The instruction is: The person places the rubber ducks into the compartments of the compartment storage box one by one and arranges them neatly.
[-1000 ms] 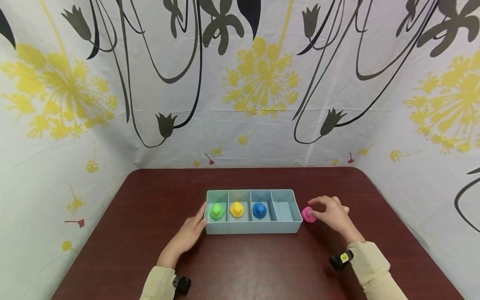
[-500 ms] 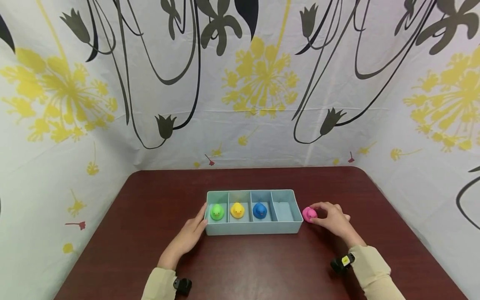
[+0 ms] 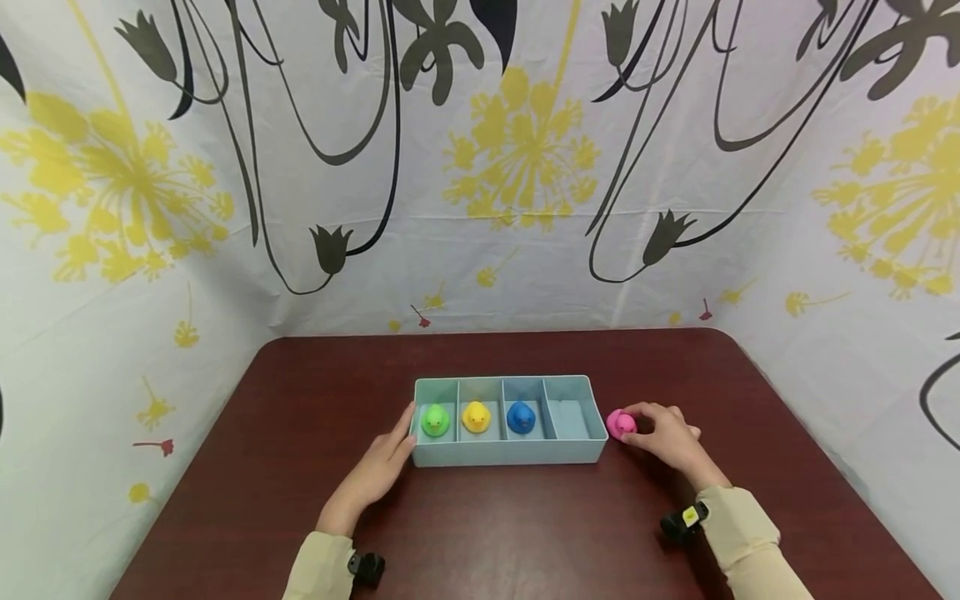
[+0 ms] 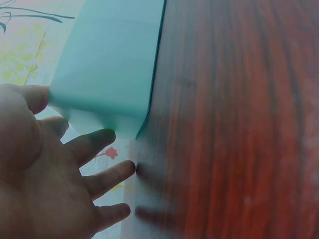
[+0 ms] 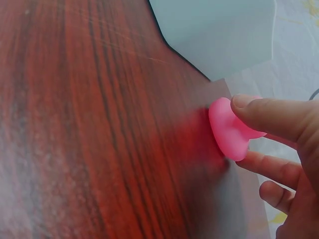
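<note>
A pale blue-green box (image 3: pixel 510 453) with several compartments stands on the table. From left to right, it holds a green rubber duck (image 3: pixel 435 421), a yellow rubber duck (image 3: pixel 476 417) and a blue rubber duck (image 3: pixel 521 417); the rightmost compartment has no duck. My left hand (image 3: pixel 378 467) rests against the box's left end, its fingers spread and fairly straight in the left wrist view. Just right of the box, my right hand (image 3: pixel 670 439) pinches a pink rubber duck (image 5: pixel 230 129) between thumb and fingers. In the right wrist view the duck is at the tabletop, its head partly behind the thumb.
The dark red-brown wooden table (image 3: pixel 510 525) has rounded far corners. Behind it and along both sides hangs a white cloth (image 3: pixel 420 192) printed with yellow and grey flowers. Each wrist carries a small black camera, such as the right one (image 3: pixel 681 522).
The pink duck has turned from tipped over to upright in my right hand, whose fingers have come down around it. My left hand and the box have stayed put.
</note>
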The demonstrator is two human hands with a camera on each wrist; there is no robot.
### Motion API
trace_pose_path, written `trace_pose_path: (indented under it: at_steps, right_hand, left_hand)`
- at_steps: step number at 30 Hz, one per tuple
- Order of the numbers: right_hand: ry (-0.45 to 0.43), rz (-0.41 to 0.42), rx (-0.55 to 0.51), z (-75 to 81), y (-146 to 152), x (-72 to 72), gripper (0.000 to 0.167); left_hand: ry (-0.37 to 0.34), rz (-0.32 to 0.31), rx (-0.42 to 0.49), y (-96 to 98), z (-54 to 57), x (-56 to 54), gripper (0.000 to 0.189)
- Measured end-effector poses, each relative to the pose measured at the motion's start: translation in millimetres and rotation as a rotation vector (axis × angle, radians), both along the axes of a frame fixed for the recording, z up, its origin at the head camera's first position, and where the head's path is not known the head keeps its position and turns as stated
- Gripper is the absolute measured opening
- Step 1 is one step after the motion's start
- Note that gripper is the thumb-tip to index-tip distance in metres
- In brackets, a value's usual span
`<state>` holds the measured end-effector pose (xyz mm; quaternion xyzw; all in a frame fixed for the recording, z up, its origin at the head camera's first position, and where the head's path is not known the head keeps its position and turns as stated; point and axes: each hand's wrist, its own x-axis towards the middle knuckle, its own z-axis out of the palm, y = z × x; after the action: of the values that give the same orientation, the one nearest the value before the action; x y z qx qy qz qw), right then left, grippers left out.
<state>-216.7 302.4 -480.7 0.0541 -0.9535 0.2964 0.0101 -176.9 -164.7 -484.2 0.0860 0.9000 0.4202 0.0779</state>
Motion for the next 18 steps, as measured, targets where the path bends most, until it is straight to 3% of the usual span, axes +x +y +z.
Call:
trace_pose_path:
  at_steps: [10,18]
  right_hand:
    - [0.021,0.005,0.021,8.5,1.3,-2.1,0.044]
    - [0.094,0.014,0.027,28.3,-3.7,-2.4,0.045]
  left_hand:
    - [-0.005,0.003,-0.012,-0.2,0.7,0.5,0.056]
    - [-0.01,0.003,-0.003,-0.5,1.8,0.7,0.056]
